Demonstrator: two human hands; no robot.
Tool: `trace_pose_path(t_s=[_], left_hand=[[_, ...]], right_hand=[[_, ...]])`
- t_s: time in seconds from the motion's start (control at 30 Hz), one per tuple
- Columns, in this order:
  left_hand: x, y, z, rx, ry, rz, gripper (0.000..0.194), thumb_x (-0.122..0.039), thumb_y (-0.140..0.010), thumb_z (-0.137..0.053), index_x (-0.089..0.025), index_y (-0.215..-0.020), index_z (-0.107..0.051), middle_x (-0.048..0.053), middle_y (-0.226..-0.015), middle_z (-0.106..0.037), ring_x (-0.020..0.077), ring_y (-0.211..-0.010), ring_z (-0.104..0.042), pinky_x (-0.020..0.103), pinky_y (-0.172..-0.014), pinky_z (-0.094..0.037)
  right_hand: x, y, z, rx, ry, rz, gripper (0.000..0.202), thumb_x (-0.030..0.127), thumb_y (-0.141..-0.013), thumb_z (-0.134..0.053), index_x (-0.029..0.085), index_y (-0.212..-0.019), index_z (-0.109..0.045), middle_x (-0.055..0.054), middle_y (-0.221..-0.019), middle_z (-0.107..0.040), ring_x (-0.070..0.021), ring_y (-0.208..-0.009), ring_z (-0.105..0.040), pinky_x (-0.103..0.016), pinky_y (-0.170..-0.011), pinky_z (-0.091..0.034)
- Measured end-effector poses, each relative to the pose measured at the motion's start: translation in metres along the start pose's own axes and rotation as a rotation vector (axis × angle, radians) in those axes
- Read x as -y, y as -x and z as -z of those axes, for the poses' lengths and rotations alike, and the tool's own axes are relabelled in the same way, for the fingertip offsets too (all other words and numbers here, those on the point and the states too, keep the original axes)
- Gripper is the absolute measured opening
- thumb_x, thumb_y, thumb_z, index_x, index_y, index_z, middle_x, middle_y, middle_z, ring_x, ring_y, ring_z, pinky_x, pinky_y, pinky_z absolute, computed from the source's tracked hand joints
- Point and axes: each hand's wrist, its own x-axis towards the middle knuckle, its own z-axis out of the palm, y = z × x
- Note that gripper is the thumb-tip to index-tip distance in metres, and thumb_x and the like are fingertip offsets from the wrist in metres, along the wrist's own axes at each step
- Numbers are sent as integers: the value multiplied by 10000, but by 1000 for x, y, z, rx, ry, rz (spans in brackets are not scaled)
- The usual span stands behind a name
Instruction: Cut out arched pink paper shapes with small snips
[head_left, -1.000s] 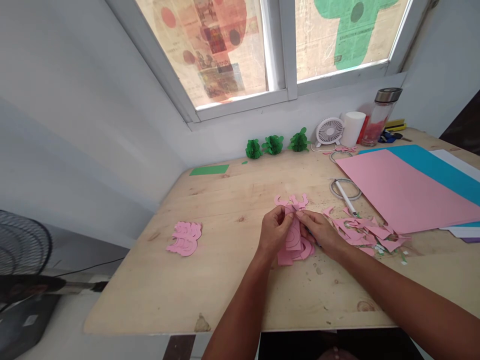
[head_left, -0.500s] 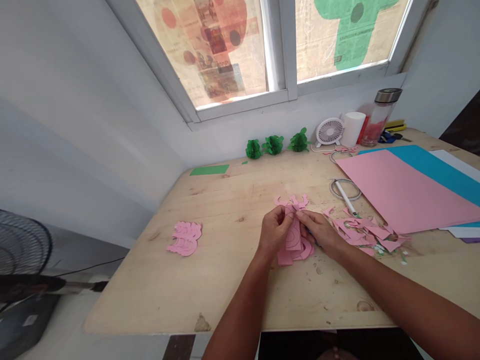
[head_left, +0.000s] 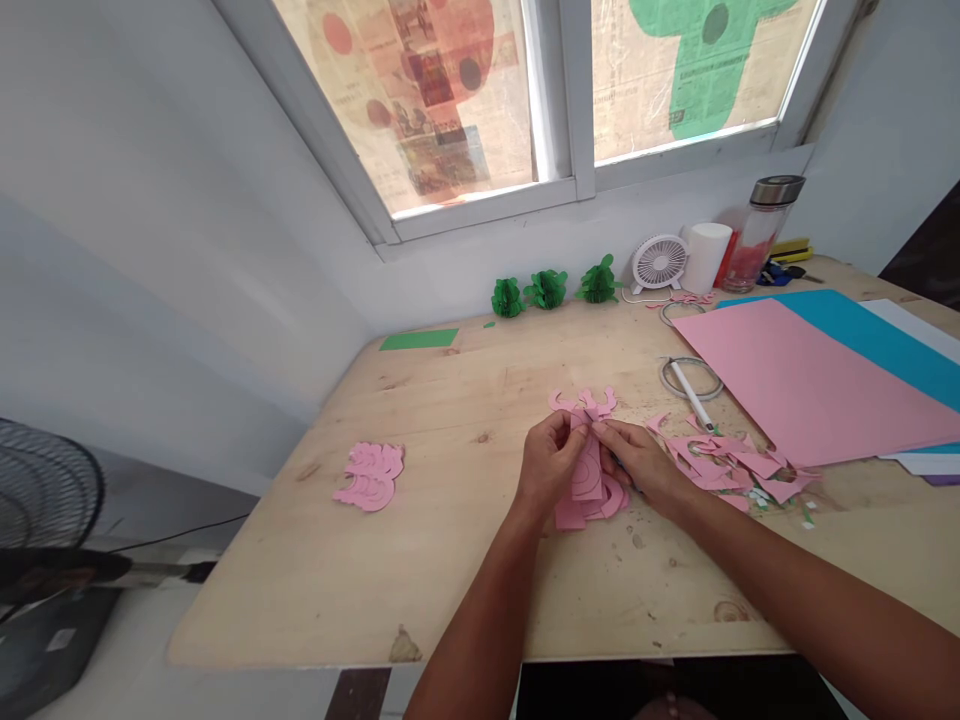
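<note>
My left hand (head_left: 553,460) pinches a pink paper strip (head_left: 586,482) that bears drawn curved outlines. Opposite it, my right hand (head_left: 643,462) is closed at the strip's top edge, around scissors (head_left: 589,416) that are mostly hidden; a thin dark blade shows at the fingertips. Cut pink paper curves (head_left: 611,398) lie just beyond my hands. More pink pieces (head_left: 571,515) rest on the table beneath the strip. Off to the left is a group of layered pink cutouts (head_left: 369,477).
Pink scraps (head_left: 761,465) are heaped right of my right hand, near a white pen (head_left: 691,397). Large pink sheets (head_left: 817,380) cover the table's right side. Green paper figures (head_left: 546,289), a small fan (head_left: 660,264) and a glass bottle (head_left: 757,240) stand along the wall.
</note>
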Motion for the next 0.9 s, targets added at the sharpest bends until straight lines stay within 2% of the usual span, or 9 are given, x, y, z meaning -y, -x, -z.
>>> trace_pose_path(t_s=[0.23,0.9], left_hand=[[0,0,0,-5,40,47,238,-375,-734,-616,-156,-667,-549,-8,-643,-486,111,-616,-437,213,-544,-369],[0,0,0,0,7,14,234,-369,-755,-596,-157,-670,-544,-20,-625,-474,104,-591,-425,223,-548,-353]], right_hand=[[0,0,0,6,5,-6,445,561,-784,-553,190,-556,-462,58,-413,-415,-76,-352,-330,-214,-358,-234],[4,2,-1,3,13,-1,440,548,-785,-552,187,-548,-462,55,-417,-416,-75,-364,-328,-217,-372,-232]])
